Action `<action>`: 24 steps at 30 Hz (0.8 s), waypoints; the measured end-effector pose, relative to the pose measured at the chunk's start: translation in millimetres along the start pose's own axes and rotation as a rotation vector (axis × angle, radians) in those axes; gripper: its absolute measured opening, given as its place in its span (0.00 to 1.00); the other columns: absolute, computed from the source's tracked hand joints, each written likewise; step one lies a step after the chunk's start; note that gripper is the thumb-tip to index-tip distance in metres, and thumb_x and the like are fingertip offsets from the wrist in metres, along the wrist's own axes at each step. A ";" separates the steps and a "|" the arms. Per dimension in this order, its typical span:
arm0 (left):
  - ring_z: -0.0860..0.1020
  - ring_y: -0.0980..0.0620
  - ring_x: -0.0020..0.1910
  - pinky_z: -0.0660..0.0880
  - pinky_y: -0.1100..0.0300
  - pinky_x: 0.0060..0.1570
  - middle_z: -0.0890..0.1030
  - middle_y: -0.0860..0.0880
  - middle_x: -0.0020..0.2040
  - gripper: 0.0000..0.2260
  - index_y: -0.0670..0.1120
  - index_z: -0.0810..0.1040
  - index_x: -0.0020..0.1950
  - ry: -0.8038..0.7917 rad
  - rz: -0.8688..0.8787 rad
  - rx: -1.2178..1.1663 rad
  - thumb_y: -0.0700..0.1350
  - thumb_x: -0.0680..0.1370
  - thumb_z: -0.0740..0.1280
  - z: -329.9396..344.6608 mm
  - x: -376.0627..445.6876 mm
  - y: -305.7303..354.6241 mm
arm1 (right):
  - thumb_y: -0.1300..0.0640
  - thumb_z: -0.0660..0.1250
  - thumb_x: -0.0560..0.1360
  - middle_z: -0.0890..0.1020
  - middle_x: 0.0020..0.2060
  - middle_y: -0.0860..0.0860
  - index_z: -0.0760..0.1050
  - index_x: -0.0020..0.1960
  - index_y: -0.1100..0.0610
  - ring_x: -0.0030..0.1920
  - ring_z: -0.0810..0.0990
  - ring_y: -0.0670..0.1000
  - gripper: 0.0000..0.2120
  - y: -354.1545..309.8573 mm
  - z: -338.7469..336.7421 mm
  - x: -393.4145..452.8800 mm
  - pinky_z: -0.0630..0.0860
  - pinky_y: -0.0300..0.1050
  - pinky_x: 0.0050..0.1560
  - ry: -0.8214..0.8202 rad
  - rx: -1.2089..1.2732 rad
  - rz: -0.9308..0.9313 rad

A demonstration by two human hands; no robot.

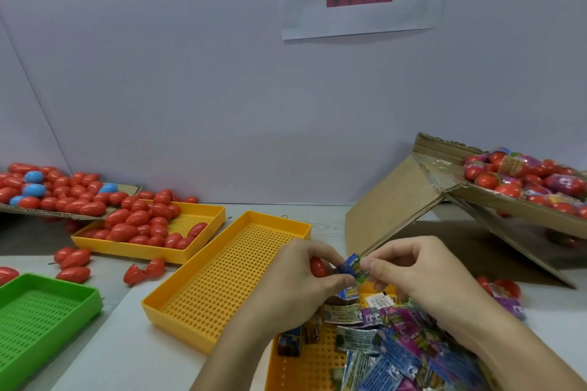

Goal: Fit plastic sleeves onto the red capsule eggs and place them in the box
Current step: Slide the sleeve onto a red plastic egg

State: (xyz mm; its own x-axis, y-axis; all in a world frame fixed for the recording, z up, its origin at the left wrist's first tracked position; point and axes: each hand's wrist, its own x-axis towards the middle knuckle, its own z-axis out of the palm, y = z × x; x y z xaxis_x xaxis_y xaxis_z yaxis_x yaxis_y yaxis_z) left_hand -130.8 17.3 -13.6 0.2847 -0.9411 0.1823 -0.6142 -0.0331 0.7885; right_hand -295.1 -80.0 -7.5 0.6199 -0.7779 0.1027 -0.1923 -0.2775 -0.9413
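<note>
Head view: we see a red capsule egg (317, 267) gripped in the left hand (298, 279), over the empty yellow tray (222, 279). The right hand (413, 270) pinches a blue plastic sleeve (354, 267) against the egg's end. Right of the tray, the cardboard box (444, 174) holds sleeved eggs.

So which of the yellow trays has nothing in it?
The middle yellow tray, just left of the hands, shows only bare perforated floor. The far-left one holds red eggs; the nearest holds plastic sleeves.

Both hands (352, 270) pinch a red egg (317, 267) and blue sleeve (353, 267) together.
</note>
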 end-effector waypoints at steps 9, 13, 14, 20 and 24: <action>0.75 0.58 0.36 0.74 0.63 0.35 0.78 0.55 0.41 0.09 0.56 0.83 0.47 -0.086 -0.027 0.345 0.52 0.70 0.78 6.6 -1.5 3.4 | 0.56 0.72 0.75 0.86 0.37 0.49 0.84 0.46 0.54 0.36 0.85 0.46 0.02 10.2 -10.0 9.6 0.75 0.45 0.37 0.283 0.245 0.117; 0.73 0.60 0.49 0.74 0.63 0.50 0.71 0.57 0.57 0.29 0.64 0.72 0.64 -0.185 -0.093 0.364 0.59 0.66 0.78 2.3 -4.1 6.6 | 0.57 0.71 0.75 0.86 0.36 0.50 0.83 0.50 0.56 0.36 0.85 0.46 0.05 12.2 -7.9 10.8 0.74 0.43 0.36 0.279 0.327 0.124; 0.72 0.62 0.49 0.72 0.67 0.49 0.71 0.59 0.56 0.30 0.65 0.69 0.66 -0.191 -0.080 0.322 0.61 0.67 0.77 1.1 -5.7 9.4 | 0.57 0.71 0.76 0.86 0.36 0.51 0.83 0.50 0.57 0.36 0.84 0.47 0.05 12.1 -7.0 10.7 0.74 0.43 0.36 0.269 0.358 0.125; 0.75 0.61 0.29 0.70 0.67 0.30 0.79 0.53 0.32 0.11 0.58 0.78 0.54 0.193 0.020 -0.046 0.59 0.74 0.71 4.3 -0.1 18.4 | 0.56 0.70 0.76 0.86 0.40 0.55 0.85 0.46 0.55 0.38 0.84 0.47 0.06 9.1 5.6 9.0 0.73 0.44 0.38 0.101 0.445 0.106; 0.73 0.59 0.27 0.72 0.65 0.30 0.77 0.53 0.26 0.06 0.49 0.84 0.38 0.198 -0.028 -0.292 0.48 0.75 0.73 2.4 2.3 15.0 | 0.55 0.69 0.77 0.86 0.37 0.52 0.84 0.48 0.54 0.38 0.84 0.47 0.06 8.5 15.1 9.3 0.73 0.44 0.37 0.143 0.396 0.069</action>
State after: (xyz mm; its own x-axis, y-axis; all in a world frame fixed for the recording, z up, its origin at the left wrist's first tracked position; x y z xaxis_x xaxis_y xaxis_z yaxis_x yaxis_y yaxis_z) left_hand -141.1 13.8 -2.8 0.4528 -0.8570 0.2462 -0.3756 0.0671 0.9243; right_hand -279.4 -81.1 -19.4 0.4987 -0.8652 0.0524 0.0945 -0.0058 -0.9955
